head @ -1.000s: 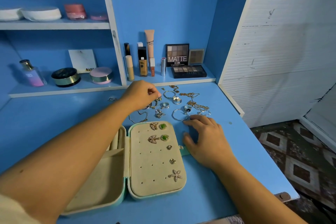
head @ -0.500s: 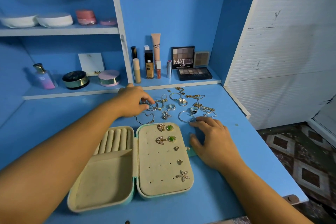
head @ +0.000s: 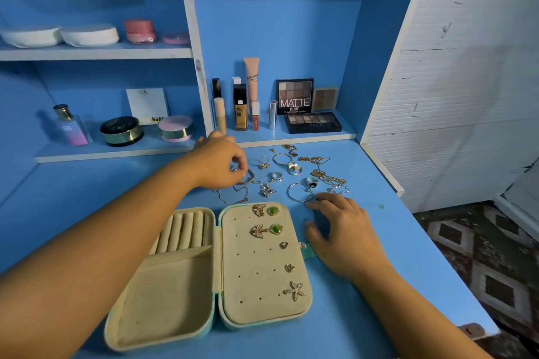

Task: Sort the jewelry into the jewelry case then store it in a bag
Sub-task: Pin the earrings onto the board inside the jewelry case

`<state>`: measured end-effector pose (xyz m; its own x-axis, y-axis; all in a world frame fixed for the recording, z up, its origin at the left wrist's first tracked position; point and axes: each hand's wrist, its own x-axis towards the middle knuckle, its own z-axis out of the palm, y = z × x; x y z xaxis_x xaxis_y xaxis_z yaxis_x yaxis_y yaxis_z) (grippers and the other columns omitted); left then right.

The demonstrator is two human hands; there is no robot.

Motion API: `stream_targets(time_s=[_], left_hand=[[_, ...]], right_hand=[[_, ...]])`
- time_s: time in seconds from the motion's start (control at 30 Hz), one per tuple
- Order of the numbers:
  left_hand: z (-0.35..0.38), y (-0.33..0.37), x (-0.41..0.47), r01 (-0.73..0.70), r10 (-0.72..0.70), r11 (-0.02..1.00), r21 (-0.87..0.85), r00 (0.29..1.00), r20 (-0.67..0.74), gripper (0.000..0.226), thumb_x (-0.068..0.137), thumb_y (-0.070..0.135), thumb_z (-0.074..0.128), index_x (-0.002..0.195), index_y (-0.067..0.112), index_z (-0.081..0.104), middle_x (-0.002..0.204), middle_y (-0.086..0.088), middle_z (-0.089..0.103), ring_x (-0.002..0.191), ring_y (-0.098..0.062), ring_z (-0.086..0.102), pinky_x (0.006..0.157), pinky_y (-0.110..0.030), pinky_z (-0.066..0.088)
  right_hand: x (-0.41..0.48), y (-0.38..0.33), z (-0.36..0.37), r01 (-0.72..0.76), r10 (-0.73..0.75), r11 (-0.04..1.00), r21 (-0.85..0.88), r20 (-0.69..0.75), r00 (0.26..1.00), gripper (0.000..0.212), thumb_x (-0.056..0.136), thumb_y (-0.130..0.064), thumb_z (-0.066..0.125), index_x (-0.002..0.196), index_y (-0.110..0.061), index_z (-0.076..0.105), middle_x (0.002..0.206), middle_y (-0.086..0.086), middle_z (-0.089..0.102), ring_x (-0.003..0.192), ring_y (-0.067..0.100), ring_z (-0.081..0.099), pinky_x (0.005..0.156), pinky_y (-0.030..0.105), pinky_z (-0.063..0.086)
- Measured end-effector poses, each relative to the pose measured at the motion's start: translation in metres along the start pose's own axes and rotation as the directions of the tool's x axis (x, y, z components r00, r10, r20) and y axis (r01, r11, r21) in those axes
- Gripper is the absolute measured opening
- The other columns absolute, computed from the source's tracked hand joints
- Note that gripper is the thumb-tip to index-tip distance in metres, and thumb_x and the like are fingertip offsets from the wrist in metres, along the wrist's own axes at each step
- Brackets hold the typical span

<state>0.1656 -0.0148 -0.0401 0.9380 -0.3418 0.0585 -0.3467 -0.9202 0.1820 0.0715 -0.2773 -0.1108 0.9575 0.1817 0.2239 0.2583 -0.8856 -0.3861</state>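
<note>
left hand [head: 220, 160] pinches a small silvery ring [head: 234, 167] beyond the velvety beige case [head: 163, 300]; right hand [head: 345, 237] rests spread.

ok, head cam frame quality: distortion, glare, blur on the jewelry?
Head view: wide-angle bowing, the shelf upright leans; light soft and even, faint shadow under the right hand; no blown glare on the loose jewelry, though it is small and soft; whether the left hand holds anything cannot be resolved; earrings on the jewelry case panel read clearly.
</note>
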Motion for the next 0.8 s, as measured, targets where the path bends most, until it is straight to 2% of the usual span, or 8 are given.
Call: stream_targets(time_s=[0.17, 0.27, 0.37, 0.47, 0.5, 0.6, 0.73, 0.8], left_hand=[[0.004, 0.010, 0.044, 0.016, -0.043, 0.977, -0.212, 0.992, -0.121, 0.014, 0.089, 0.032, 0.067, 0.099, 0.024, 0.072, 0.095, 0.005, 0.059, 0.094, -0.016, 0.057, 0.086, -0.035, 0.049], [0.020, 0.018, 0.069, 0.096, -0.136, 0.940, -0.326, 0.985, -0.102, 0.015, 0.090, 0.024, 0.067, 0.102, 0.017, 0.073, 0.100, 0.001, 0.069, 0.086, -0.009, 0.060, 0.077, -0.026, 0.048], [0.030, 0.021, 0.085, 0.144, -0.190, 0.913, -0.382, 0.978, -0.085, 0.010, 0.091, 0.020, 0.067, 0.096, 0.018, 0.076, 0.095, 0.005, 0.070, 0.075, 0.001, 0.056, 0.070, -0.020, 0.045], [0.033, 0.021, 0.091, 0.193, -0.253, 0.872, -0.449, 0.965, -0.075, 0.007, 0.088, 0.022, 0.071, 0.091, 0.020, 0.077, 0.083, 0.011, 0.068, 0.080, -0.008, 0.064, 0.065, -0.018, 0.050], [0.032, 0.022, 0.092, 0.196, -0.255, 0.864, -0.463, 0.964, -0.068, 0.007, 0.087, 0.023, 0.072, 0.091, 0.020, 0.078, 0.080, 0.012, 0.067, 0.082, -0.011, 0.065, 0.066, -0.019, 0.051], [0.032, 0.023, 0.094, 0.188, -0.235, 0.871, -0.453, 0.971, -0.049, 0.013, 0.085, 0.026, 0.074, 0.095, 0.019, 0.078, 0.087, 0.010, 0.070, 0.078, -0.003, 0.060, 0.074, -0.023, 0.050], [0.035, 0.025, 0.097, 0.201, -0.239, 0.886, -0.419, 0.970, -0.040, 0.012, 0.085, 0.030, 0.075, 0.093, 0.022, 0.078, 0.094, 0.003, 0.075, 0.090, -0.016, 0.067, 0.085, -0.033, 0.056], [0.037, 0.026, 0.098, 0.205, -0.242, 0.890, -0.408, 0.970, -0.040, 0.013, 0.084, 0.030, 0.075, 0.093, 0.020, 0.078, 0.098, 0.003, 0.075, 0.092, -0.016, 0.067, 0.088, -0.035, 0.055]], right_hand=[[0.001, 0.000, 0.000, 0.000, 0.000, 1.000, 0.003, -0.005, 1.000, 0.049, 0.082, -0.050, 0.040, 0.124, -0.034, 0.058, 0.135, -0.016, 0.049, 0.126, 0.010, 0.040, 0.105, 0.028, 0.026], [0.000, 0.000, 0.000, -0.007, 0.007, 1.000, 0.010, -0.004, 1.000, 0.049, 0.081, -0.050, 0.041, 0.124, -0.034, 0.059, 0.135, -0.016, 0.049, 0.126, 0.010, 0.041, 0.106, 0.027, 0.025], [-0.001, -0.001, -0.001, -0.007, 0.007, 1.000, 0.015, -0.003, 1.000, 0.048, 0.082, -0.050, 0.042, 0.124, -0.034, 0.059, 0.135, -0.015, 0.049, 0.126, 0.009, 0.041, 0.105, 0.027, 0.025], [0.000, 0.000, -0.002, 0.000, 0.000, 1.000, 0.010, 0.005, 1.000, 0.045, 0.084, -0.048, 0.045, 0.125, -0.033, 0.058, 0.136, -0.015, 0.048, 0.126, 0.010, 0.041, 0.104, 0.026, 0.025], [0.000, 0.000, -0.002, 0.001, -0.001, 1.000, 0.010, 0.007, 1.000, 0.044, 0.085, -0.047, 0.047, 0.125, -0.033, 0.058, 0.136, -0.015, 0.048, 0.126, 0.010, 0.041, 0.104, 0.026, 0.024], [-0.001, -0.001, -0.002, 0.000, 0.000, 1.000, 0.016, -0.005, 1.000, 0.046, 0.082, -0.048, 0.045, 0.123, -0.033, 0.059, 0.134, -0.014, 0.050, 0.125, 0.011, 0.042, 0.102, 0.025, 0.024], [-0.001, -0.001, -0.001, -0.002, 0.003, 1.000, 0.024, -0.017, 1.000, 0.046, 0.081, -0.048, 0.044, 0.122, -0.032, 0.060, 0.133, -0.014, 0.051, 0.123, 0.010, 0.042, 0.102, 0.024, 0.023], [0.000, 0.000, -0.001, -0.001, 0.002, 1.000, 0.023, -0.019, 1.000, 0.045, 0.082, -0.047, 0.046, 0.122, -0.032, 0.060, 0.133, -0.014, 0.051, 0.124, 0.011, 0.043, 0.102, 0.024, 0.023]])
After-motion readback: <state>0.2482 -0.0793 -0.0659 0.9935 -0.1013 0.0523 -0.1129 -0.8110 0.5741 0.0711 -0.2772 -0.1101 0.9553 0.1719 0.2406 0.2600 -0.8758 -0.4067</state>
